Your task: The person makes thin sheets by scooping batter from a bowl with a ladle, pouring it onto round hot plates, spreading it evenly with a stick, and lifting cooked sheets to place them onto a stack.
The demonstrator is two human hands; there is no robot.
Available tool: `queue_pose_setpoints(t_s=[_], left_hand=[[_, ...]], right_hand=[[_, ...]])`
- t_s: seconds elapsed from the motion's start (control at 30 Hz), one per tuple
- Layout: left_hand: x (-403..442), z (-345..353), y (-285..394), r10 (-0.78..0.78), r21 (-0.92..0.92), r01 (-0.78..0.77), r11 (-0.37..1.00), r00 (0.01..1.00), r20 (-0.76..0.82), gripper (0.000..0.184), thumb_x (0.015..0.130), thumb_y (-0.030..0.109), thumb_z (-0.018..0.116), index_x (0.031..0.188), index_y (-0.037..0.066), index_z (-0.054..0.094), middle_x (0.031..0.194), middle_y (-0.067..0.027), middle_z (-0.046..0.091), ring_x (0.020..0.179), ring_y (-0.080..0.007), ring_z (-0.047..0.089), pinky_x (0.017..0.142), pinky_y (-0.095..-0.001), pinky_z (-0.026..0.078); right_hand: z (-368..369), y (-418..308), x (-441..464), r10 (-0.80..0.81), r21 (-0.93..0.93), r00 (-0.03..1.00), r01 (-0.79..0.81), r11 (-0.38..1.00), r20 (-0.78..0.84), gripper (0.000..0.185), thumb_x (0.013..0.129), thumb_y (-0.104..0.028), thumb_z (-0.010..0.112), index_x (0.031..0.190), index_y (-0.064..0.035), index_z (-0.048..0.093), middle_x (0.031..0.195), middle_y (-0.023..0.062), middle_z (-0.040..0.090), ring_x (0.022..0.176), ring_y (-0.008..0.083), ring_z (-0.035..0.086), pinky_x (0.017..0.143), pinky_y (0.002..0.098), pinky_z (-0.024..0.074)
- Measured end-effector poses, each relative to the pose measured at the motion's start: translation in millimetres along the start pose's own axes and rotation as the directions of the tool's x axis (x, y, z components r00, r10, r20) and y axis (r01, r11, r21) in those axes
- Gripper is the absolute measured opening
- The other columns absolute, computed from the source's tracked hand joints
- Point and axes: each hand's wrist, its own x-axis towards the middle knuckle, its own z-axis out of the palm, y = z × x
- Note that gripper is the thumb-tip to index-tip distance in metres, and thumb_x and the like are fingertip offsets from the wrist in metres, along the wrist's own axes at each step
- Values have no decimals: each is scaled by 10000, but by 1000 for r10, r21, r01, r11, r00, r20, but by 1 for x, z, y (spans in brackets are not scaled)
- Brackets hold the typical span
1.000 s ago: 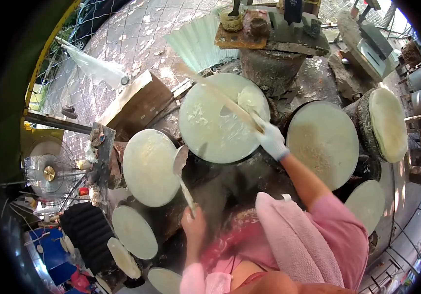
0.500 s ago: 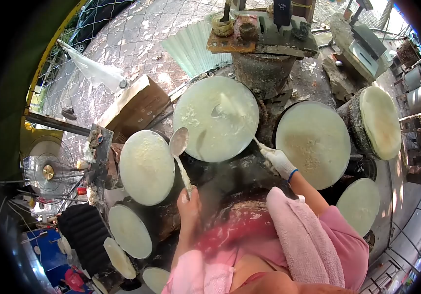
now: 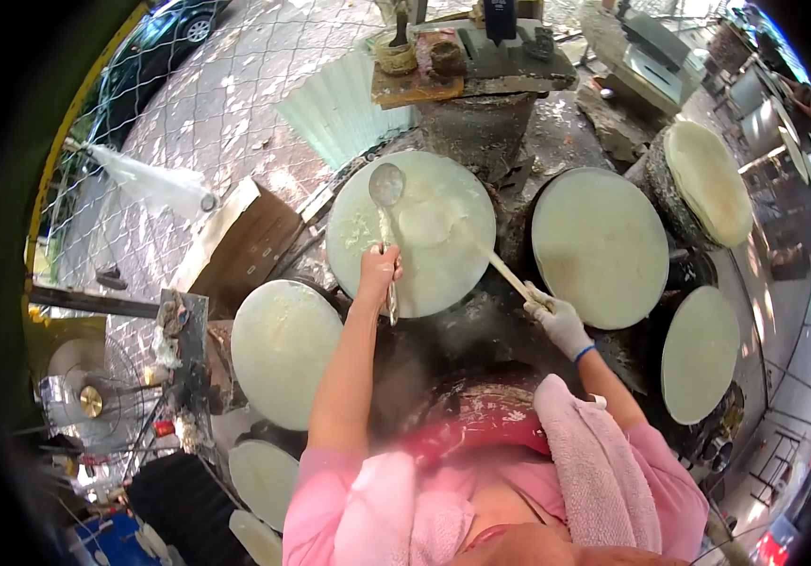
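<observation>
My bare left hand [image 3: 380, 271] is wrapped round the handle of a metal ladle [image 3: 386, 186], whose round bowl is over the left part of the big round pan [image 3: 353, 255]. That pan holds pale batter, with a lump near its middle. A white glove covers my right hand [image 3: 556, 321], closed on a light wooden stick [image 3: 502, 271]. The stick's far end lies over the batter and is hard to make out there. To the right of the big pan is another round pale surface [image 3: 600, 247]; a further one [image 3: 285, 354] is at the left.
Smaller pale discs [image 3: 701, 356] stand at the right and lower left. A cardboard box [image 3: 250, 247] sits beyond the left pan. Behind the big pan a board [image 3: 509, 71] carries jars. A fan [image 3: 91, 401] is at the far left, near wire mesh.
My left hand and the ladle have moved up and right, from beside the left pan to over the big pan. The view has shifted, and my right hand still holds the stick.
</observation>
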Motion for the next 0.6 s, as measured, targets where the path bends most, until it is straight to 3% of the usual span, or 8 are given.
queue_pose_setpoints(t_s=[0.07, 0.13, 0.17, 0.27, 0.33, 0.47, 0.53, 0.6], left_hand=[[-5, 2, 1, -75, -14, 75, 997, 996, 40, 143, 893, 80, 587, 818, -5, 499, 658, -51, 496, 464, -114, 424, 410, -271, 325], [-20, 0, -6, -156, -21, 158, 987, 985, 68, 130, 892, 68, 581, 822, -13, 507, 662, -53, 498, 466, -115, 421, 411, -268, 322], [-38, 4, -2, -208, -61, 212, 975, 976, 71, 108, 892, 45, 567, 823, -20, 514, 668, -57, 499, 481, -115, 422, 412, -262, 315], [-64, -2, -18, -269, -222, 265, 938, 963, 13, 100, 904, 46, 551, 821, -8, 536, 667, -37, 487, 465, -113, 399, 417, -258, 298], [-77, -11, -18, -284, -300, 289, 909, 957, 61, 104, 929, 59, 538, 847, -5, 525, 673, -39, 475, 473, -115, 398, 432, -260, 310], [-76, -15, -30, -356, -434, 396, 809, 918, 173, 115, 967, 84, 522, 889, 0, 509, 698, -45, 472, 511, -128, 428, 472, -268, 366], [-61, -18, -38, -444, -683, 482, 549, 860, 249, 95, 970, 81, 525, 922, 6, 492, 742, -37, 488, 537, -132, 446, 502, -285, 416], [-51, -58, -41, -86, -725, 586, 361, 795, 600, 65, 984, 71, 491, 949, 18, 503, 776, -26, 521, 612, -141, 492, 560, -297, 466]], right_hand=[[40, 10, -22, 134, 116, 984, -120, 986, -116, 503, 926, -339, 668, 1389, -178, 556, 696, -66, 534, 586, 40, 454, 527, 231, 399], [101, 50, -15, 112, 370, 993, -115, 922, 29, 471, 933, -355, 656, 1374, -209, 575, 674, -63, 540, 546, 43, 462, 480, 224, 388], [110, -19, -39, 300, 317, 946, -323, 892, 122, 451, 959, -360, 623, 1377, -199, 566, 664, -39, 532, 473, 54, 419, 405, 223, 353], [129, -27, -29, 319, 359, 936, -351, 865, 147, 433, 966, -349, 608, 1385, -251, 555, 671, -15, 544, 429, 70, 411, 369, 233, 330], [132, -29, -26, 68, 407, 994, -29, 913, -82, 459, 979, -306, 582, 1419, -190, 520, 702, -59, 542, 558, 46, 442, 463, 219, 386], [157, -51, -53, 116, 303, 992, -124, 945, 42, 431, 954, -282, 628, 1366, -162, 579, 748, -54, 580, 565, 44, 465, 513, 222, 400], [170, -75, -56, 284, 367, 941, -333, 869, 181, 428, 956, -297, 628, 1358, -156, 587, 688, -65, 540, 524, 44, 436, 501, 226, 383], [159, -95, -54, 383, 387, 885, -462, 798, 266, 422, 959, -285, 627, 1344, -117, 594, 683, -76, 530, 527, 32, 431, 490, 218, 368]])
